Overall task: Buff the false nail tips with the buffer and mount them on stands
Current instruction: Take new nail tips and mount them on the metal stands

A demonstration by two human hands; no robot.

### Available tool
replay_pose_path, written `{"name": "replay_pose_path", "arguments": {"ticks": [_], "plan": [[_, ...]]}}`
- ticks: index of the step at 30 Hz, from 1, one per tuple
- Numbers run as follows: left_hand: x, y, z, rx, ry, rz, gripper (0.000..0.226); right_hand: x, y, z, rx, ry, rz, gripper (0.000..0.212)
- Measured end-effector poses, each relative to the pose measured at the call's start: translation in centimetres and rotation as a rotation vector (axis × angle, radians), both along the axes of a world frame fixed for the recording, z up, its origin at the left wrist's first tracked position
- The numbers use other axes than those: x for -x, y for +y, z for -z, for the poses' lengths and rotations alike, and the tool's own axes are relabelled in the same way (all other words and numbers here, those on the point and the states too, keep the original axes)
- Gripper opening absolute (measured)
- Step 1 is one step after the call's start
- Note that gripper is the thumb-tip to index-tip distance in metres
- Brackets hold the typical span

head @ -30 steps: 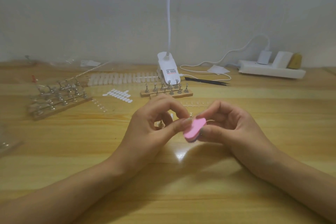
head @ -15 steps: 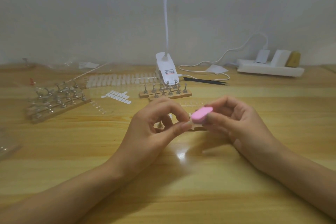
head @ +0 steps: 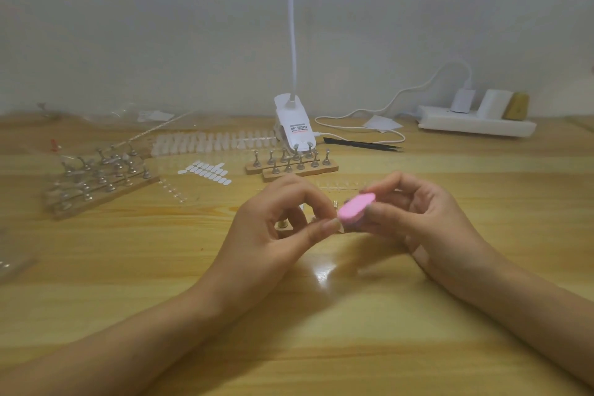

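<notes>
Dozens of false nail tips (head: pixel 212 141) lie in pale rows on the surface (head: pixel 321 347), left of centre and well behind the hands. A wooden rack of metal stands (head: pixel 96 183) sits further left, and a second rack (head: pixel 291 165) is just right of the rows. Such tips are, I judge, nearly weightless, thin, springy plastic with a glossy, slippery face. They are easy to flick away or crease, so one is best pinched by its side edges or root end. That leaves the curved top bare for buffing, and the pressure should be light.

The left hand (head: pixel 273 228) is near the middle, fingers curled, with thumb and forefinger drawn together in a pinch. A pale sliver at the thumb tip is too small and blurred to be sure of, but by my judgement it is a single tip (head: pixel 340 228). A small brass-coloured stand (head: pixel 283 223) shows through the gap under the curled fingers.

Touching that pinch from the right is the pink buffer (head: pixel 356 207), a small oval block, light and foam-soft by my judgement. It is tilted, with its left end down at the left thumb. The right hand (head: pixel 418 215) clamps its right part between thumb and curled fingers. Both hands are closed and close together, meeting at the buffer's end.
</notes>
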State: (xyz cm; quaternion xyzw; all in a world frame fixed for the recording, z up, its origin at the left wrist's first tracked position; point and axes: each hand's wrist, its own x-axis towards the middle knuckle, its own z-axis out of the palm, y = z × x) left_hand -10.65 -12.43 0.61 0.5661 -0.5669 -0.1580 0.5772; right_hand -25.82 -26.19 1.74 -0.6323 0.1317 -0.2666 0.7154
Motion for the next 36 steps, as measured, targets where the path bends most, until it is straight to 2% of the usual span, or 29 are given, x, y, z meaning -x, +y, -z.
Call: {"name": "replay_pose_path", "arguments": {"ticks": [2, 6, 9, 10, 13, 18, 22, 24, 27, 31, 34, 36], "plan": [[0.10, 0.07, -0.06, -0.002, 0.000, 0.005, 0.017, -0.05, 0.05, -0.08, 0.012, 0.020, -0.045, 0.019], [0.11, 0.09, -0.20, 0.014, 0.008, -0.033, 0.016, 0.03, -0.16, -0.09, 0.000, 0.015, 0.004, 0.021], [0.26, 0.09, -0.30, 0.002, -0.021, -0.026, 0.015, 0.10, 0.37, -0.07, 0.133, 0.087, -0.117, 0.020], [0.29, 0.09, -0.31, -0.002, -0.029, -0.022, 0.014, 0.09, 0.39, 0.01, 0.143, 0.084, -0.100, 0.021], [0.34, 0.18, -0.35, 0.012, -0.031, -0.037, 0.015, 0.11, -0.07, 0.07, 0.057, 0.056, -0.020, 0.024], [0.52, 0.28, -0.39, 0.033, -0.042, -0.040, 0.014, 0.10, -0.22, -0.14, 0.024, 0.070, -0.066, 0.022], [0.59, 0.25, -0.42, 0.025, -0.100, -0.047, 0.007, 0.28, 0.05, -0.06, 0.126, 0.108, -0.131, 0.019], [0.64, 0.25, -0.38, 0.028, -0.132, -0.043, 0.007, 0.24, 0.01, 0.06, 0.131, 0.097, -0.086, 0.017], [0.48, 0.29, -0.44, 0.050, -0.079, -0.069, 0.008, 0.17, -0.20, 0.05, 0.034, 0.056, -0.021, 0.019], [0.67, 0.30, -0.36, 0.040, -0.099, -0.051, 0.007, 0.25, 0.35, -0.11, 0.176, 0.113, -0.156, 0.017], [0.55, 0.24, -0.42, 0.032, -0.069, -0.037, 0.008, 0.24, -0.06, -0.03, 0.068, 0.059, -0.048, 0.023], [0.63, 0.36, -0.44, 0.043, -0.075, -0.026, 0.010, 0.17, -0.23, -0.14, 0.025, 0.068, -0.073, 0.027]]}}
